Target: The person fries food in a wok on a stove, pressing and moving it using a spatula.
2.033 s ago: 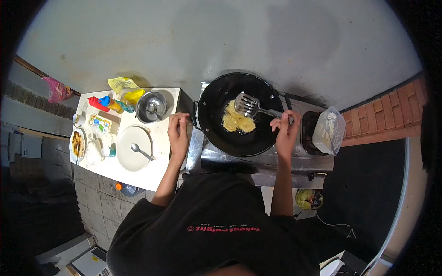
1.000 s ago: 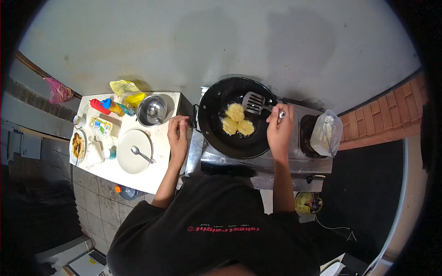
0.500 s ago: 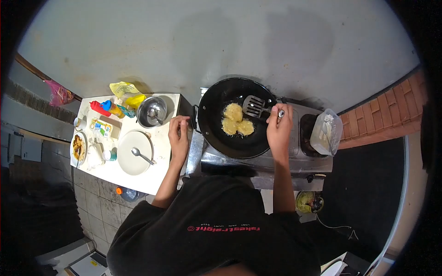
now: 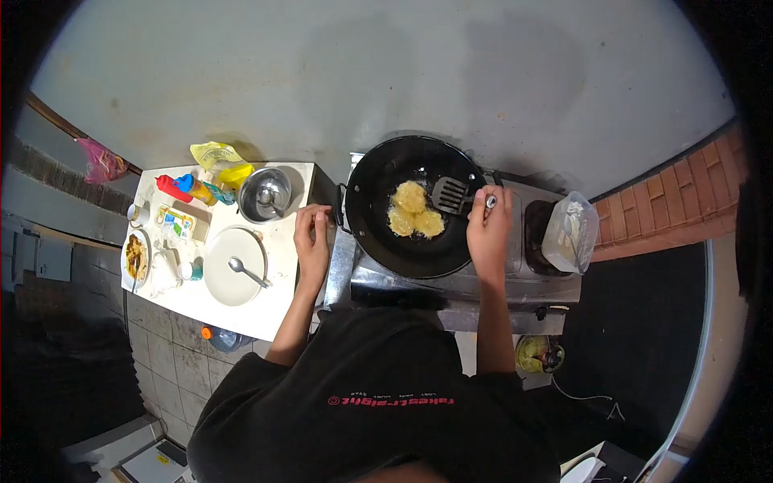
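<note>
My right hand [image 4: 489, 225] is closed around the handle of a slotted metal spatula [image 4: 451, 196], whose head is over the right part of a black wok [image 4: 386, 255]. Three yellow fritters [image 4: 415, 211] lie close together in the middle of the wok, left of the spatula head. Beside the wok's left handle, my left hand [image 4: 312, 240] is raised with its fingers partly bent and apart, and nothing shows in it. The wok sits on a metal stove [image 4: 403, 294].
A white table [image 4: 274, 308] at the left holds a plate [image 4: 225, 286] with a spoon, a steel bowl [image 4: 256, 201], sauce bottles [image 4: 175, 189] and a dish of food [image 4: 137, 262]. Right of the wok stands a clear plastic tub [image 4: 570, 233]. The wall rises behind.
The spatula has moved right, off the top fritter, and its head has shifted slightly and turned since half a second ago. The three fritters now show separately. My left hand stays nearly still.
</note>
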A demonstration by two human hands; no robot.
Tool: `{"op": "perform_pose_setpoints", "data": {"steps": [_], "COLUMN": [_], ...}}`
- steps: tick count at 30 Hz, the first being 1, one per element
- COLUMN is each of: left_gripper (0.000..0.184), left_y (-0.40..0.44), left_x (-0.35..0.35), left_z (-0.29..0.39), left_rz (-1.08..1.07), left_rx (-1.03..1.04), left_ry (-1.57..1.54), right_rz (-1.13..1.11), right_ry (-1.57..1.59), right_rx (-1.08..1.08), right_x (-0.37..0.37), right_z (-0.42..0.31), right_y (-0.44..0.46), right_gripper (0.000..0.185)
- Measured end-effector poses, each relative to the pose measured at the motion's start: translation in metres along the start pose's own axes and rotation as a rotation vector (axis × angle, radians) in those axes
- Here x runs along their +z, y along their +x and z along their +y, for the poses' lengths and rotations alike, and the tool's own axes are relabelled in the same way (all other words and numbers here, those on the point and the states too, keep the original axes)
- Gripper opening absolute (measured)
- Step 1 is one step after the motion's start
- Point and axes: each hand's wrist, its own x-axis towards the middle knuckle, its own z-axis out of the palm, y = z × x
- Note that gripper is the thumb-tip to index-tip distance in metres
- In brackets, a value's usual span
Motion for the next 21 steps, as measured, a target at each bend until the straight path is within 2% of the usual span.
{"op": "perform_pose_setpoints", "data": {"steps": [5,7,8,10,13,17,21], "left_gripper": [0.023,0.023,0.023,0.022,0.022,0.022,0.022], "left_y": [0.001,0.002,0.002,0.002,0.002,0.002,0.002], "left_x": [0.001,0.000,0.000,0.000,0.001,0.002,0.002], "left_z": [0.003,0.002,0.002,0.001,-0.002,-0.002,0.001], "left_rz": [0.001,-0.002,-0.003,-0.004,0.001,0.002,-0.005], "left_rx": [-0.004,-0.002,0.002,-0.005,-0.008,-0.011,-0.023], "left_ry": [0.004,0.015,0.025,0.027,0.020,0.006,0.009], "right_rz": [-0.039,-0.022,-0.022,0.001,-0.001,-0.013,-0.010], "right_ry": [0.033,0.157,0.157,0.007,-0.022,-0.018,0.136], "right_rx": [0.070,0.149,0.151,0.015,0.010,0.021,0.146], "right_x": [0.000,-0.002,-0.002,-0.002,0.003,0.002,-0.003], "right_z": [-0.010,-0.019,-0.016,-0.007,0.001,-0.001,-0.021], "right_y": [-0.002,-0.002,-0.003,-0.002,-0.004,-0.004,-0.002], "right_gripper": [0.015,0.016,0.016,0.017,0.017,0.017,0.017]}}
